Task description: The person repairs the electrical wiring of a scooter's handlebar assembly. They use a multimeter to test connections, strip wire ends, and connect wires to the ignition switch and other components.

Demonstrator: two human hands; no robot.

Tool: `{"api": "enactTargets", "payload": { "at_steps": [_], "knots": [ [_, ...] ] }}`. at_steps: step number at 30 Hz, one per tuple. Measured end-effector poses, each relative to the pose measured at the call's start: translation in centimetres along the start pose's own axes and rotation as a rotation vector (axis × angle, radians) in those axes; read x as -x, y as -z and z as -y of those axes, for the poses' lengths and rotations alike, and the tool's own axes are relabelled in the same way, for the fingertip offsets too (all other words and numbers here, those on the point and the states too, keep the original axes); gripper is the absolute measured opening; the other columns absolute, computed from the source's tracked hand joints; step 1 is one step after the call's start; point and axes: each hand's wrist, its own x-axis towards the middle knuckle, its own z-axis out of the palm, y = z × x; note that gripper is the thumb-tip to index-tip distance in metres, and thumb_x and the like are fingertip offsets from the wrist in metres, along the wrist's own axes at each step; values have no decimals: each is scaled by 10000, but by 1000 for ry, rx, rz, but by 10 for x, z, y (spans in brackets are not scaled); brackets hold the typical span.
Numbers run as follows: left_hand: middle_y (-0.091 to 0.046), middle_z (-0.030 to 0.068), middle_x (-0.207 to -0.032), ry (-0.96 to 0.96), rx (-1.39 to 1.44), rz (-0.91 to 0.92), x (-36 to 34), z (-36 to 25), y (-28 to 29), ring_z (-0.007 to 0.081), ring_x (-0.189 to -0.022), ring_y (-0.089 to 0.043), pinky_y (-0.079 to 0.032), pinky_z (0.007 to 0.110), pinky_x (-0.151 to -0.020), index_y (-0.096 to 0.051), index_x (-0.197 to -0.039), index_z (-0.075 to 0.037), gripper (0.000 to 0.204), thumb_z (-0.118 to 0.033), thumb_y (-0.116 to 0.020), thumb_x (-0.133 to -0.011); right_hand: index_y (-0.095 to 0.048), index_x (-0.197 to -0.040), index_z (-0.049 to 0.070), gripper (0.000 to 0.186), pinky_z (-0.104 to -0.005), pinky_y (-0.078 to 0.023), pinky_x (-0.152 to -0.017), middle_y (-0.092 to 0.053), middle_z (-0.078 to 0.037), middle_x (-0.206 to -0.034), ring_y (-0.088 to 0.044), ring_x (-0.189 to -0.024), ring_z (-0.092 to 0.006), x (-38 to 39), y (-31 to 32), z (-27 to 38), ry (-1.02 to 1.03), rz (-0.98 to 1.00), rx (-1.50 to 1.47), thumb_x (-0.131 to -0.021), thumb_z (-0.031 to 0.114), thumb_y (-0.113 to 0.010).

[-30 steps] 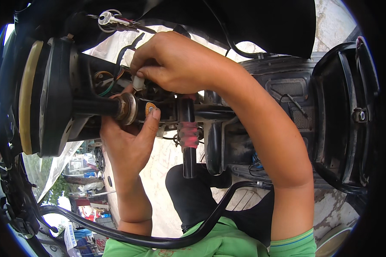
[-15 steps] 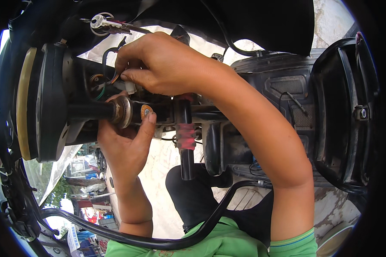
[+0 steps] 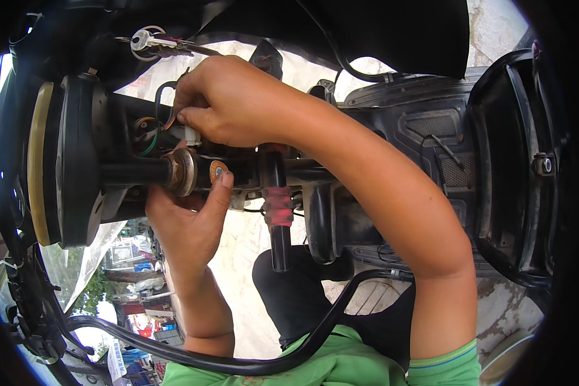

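Note:
My right hand (image 3: 207, 103) is closed in a pinch on a white plastic connector (image 3: 193, 136) among orange, green and black wires (image 3: 156, 132), above the steering column. My left hand (image 3: 191, 228) grips the black column (image 3: 202, 164) from below, just beside a rusty metal collar (image 3: 184, 172), its thumb beside an orange oval sticker (image 3: 218, 168) and its fingers mostly hidden behind the column. A black tube with a pinkish-red ribbed sleeve (image 3: 278, 206) stands just to the right.
Keys (image 3: 148, 43) hang at the upper left below a black cover (image 3: 392, 35). The scooter's footboard (image 3: 431, 132) and a curved black part with a lock (image 3: 514, 167) are at right. A long bent black tube (image 3: 206, 360) crosses below my forearms, over my knees.
My right hand has moved a little left with the white connector. My left hand keeps its grip. The whole view has shifted slightly.

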Motion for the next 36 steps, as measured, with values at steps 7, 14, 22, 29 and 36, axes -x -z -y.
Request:
{"api": "enactTargets", "payload": {
  "at_steps": [7,14,22,29,36],
  "knots": [
    [-605,140,-1276,17,32,-21,0,3,-2,189,-1112,-620,-494,322,-985,-513,-1352,66,560,33,-762,-851,-724,-1129,-29,305,-358,-541,-720,-734,-184,-852,-701,-768,-279,8,26,12,-18,277,-51,-854,82,-655],
    [-602,142,-1272,-145,-48,-113,4,7,-11,171,-1068,-654,-560,276,-862,-449,-1415,37,642,30,-752,-849,-723,-1080,-38,268,-370,-532,-708,-718,-178,-848,-690,-761,-279,9,23,-3,76,255,-45,-885,145,-729],
    [-595,149,-1341,-58,-9,0,9,9,22,179,-1075,-634,-493,278,-890,-455,-1469,41,550,52,-491,-920,-732,-1039,-17,317,-415,-518,-753,-717,-199,-897,-682,-837,-347,5,13,-10,16,159,84,-908,271,-730],
    [-700,198,-1178,-275,-376,-119,-2,16,13,295,-1119,-683,-496,360,-989,-651,-1278,15,412,71,-518,-892,-725,-1012,-25,298,-391,-510,-738,-721,-184,-892,-667,-794,-277,5,14,-5,-58,194,13,-893,247,-752],
    [-720,200,-1029,-239,-519,-262,0,19,13,331,-976,-721,-542,372,-884,-702,-1151,-2,325,64,-570,-861,-704,-1028,-18,292,-280,-450,-536,-691,-70,-931,-580,-656,-102,3,13,4,-141,230,-58,-940,259,-737]
  ]
}}
